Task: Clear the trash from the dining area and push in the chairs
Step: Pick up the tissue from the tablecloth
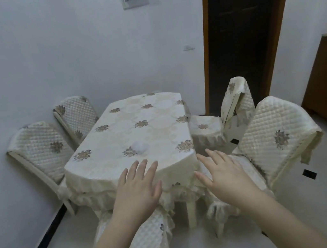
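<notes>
Both hands are out in front, fingers straight and spread, holding nothing. The left hand (137,187) hovers at the near edge of the table (105,146), the right hand (220,171) just off the near right corner, over a chair seat. Whether either touches the cloth I cannot tell.

The trash is right there: a white wad (140,147), likely crumpled tissue, sits on the table just beyond the left fingertips. That looks like the step in hand. The left is the natural one to take it; a light pinch from above should do, keeping the fingers off the cloth so it doesn't drag or bunch.

Out to the chairs now. The near right chair (273,138) and far right chair (236,107) stand pulled out and angled. The two left chairs (41,150) sit closer in. A near chair (146,235) waits under the arms. Push by the backrests, straight in, minding the hanging cloth.
</notes>
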Available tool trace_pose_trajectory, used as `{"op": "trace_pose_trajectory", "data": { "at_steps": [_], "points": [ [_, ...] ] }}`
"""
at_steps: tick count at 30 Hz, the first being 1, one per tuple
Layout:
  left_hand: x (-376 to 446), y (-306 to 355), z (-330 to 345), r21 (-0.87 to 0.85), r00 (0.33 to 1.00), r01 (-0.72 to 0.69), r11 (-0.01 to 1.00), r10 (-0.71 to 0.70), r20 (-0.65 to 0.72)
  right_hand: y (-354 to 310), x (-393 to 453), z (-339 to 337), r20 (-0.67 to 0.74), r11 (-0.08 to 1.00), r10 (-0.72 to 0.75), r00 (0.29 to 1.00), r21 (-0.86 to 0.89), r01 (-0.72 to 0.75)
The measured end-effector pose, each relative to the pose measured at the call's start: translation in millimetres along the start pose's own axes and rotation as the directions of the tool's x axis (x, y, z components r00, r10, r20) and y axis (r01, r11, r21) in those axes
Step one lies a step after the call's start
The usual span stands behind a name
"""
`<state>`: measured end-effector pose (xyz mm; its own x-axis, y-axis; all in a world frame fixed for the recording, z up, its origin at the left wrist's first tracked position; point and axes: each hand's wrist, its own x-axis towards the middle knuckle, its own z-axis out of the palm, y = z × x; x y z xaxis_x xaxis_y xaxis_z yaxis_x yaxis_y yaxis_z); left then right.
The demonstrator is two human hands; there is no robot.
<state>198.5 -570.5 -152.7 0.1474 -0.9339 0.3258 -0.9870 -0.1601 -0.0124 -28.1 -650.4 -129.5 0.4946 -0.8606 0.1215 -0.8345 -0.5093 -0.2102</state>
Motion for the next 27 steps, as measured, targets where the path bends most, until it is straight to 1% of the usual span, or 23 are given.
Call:
{"op": "trace_pose_trajectory", "data": {
  "at_steps": [4, 6, 9, 11, 14, 17, 22, 24, 27],
  "points": [
    [61, -5, 21, 0.039, 0.998, 0.061, 0.997, -0.061, 0.002, 36, 68, 5, -0.005, 1.0, -0.018, 1.0, 0.0, 0.018],
    [92, -7, 31, 0.05, 0.996, 0.093, 0.994, -0.093, 0.007, 46, 101, 8, 0.012, 0.998, -0.06, 0.998, -0.007, 0.06],
    [130, -10, 52, 0.05, 0.991, 0.131, 0.99, -0.132, 0.017, 58, 149, 18, -0.006, 0.989, -0.138, 0.99, -0.047, 0.137],
    [148, -12, 67, 0.057, 0.988, 0.149, 0.987, -0.151, 0.028, 61, 180, 30, 0.014, 0.985, -0.167, 0.986, -0.033, 0.168],
    [165, -24, 90, 0.067, 0.979, 0.191, 0.979, -0.195, 0.058, 55, 217, 52, 0.057, 0.981, -0.194, 0.979, 0.011, 0.194],
    [182, -48, 112, 0.054, 0.969, 0.235, 0.971, -0.238, 0.07, 43, 254, 74, 0.11, 0.971, -0.237, 0.965, 0.008, 0.237],
    [214, -92, 152, 0.034, 0.964, 0.262, 0.964, -0.264, 0.037, 13, 312, 110, 0.126, 0.95, -0.309, 0.943, 0.002, 0.311],
    [227, -111, 167, 0.028, 0.961, 0.275, 0.961, -0.276, 0.024, -1, 333, 124, 0.121, 0.947, -0.316, 0.941, -0.02, 0.321],
    [242, -135, 189, -0.006, 0.949, 0.314, 0.949, -0.314, 0.039, -21, 361, 144, 0.126, 0.944, -0.316, 0.941, -0.063, 0.325]
  ]
}}
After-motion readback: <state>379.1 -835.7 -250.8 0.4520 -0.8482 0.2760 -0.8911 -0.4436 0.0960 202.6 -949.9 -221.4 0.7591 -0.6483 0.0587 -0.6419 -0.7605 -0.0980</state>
